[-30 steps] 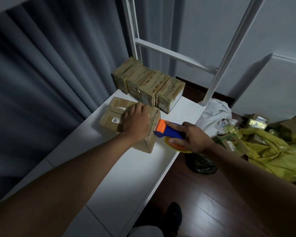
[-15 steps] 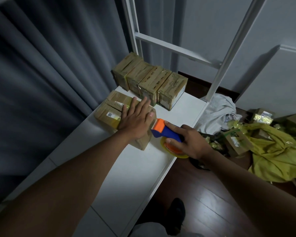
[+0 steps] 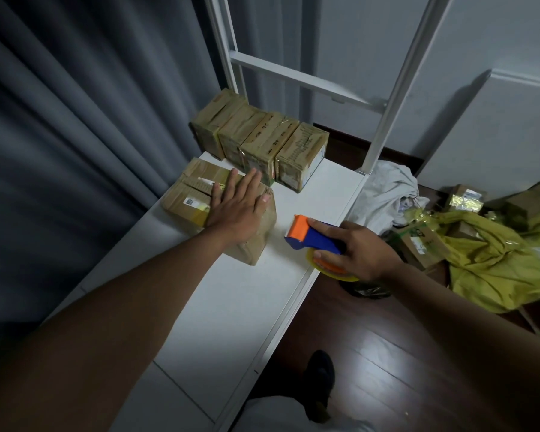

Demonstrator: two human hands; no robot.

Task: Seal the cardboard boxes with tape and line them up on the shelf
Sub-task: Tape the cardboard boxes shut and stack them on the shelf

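- Pressing flat on the box in hand: left hand (image 3: 237,210), fingers straight and spread, palm on the top of the cardboard box (image 3: 219,213); nothing gripped.
- Right hand (image 3: 356,251): fingers curled round the blue-and-orange tape dispenser (image 3: 312,238), its yellowish roll under the palm; dispenser nose points left toward the box but stands apart from it, a strip of bare white shelf (image 3: 231,307) between.
- Cardboard box: lies on the shelf's far-left part, long axis running from far-left to near-right; its near-right end faces the dispenser. Left hand is on it; right hand is the farther one, to the box's right.
- Row of four taped boxes (image 3: 259,141): stand side by side at the shelf's far end, just beyond the box in hand, touching one another.
- Judgement: the next move turns on that gap between box and row, since the box looks ready to slide toward the far end.
- Labels: a small white sticker with a square code on the box's left part; dark print on the row's tops, too small to read.
- Floor, right: loose boxes and a yellow bag (image 3: 493,263).
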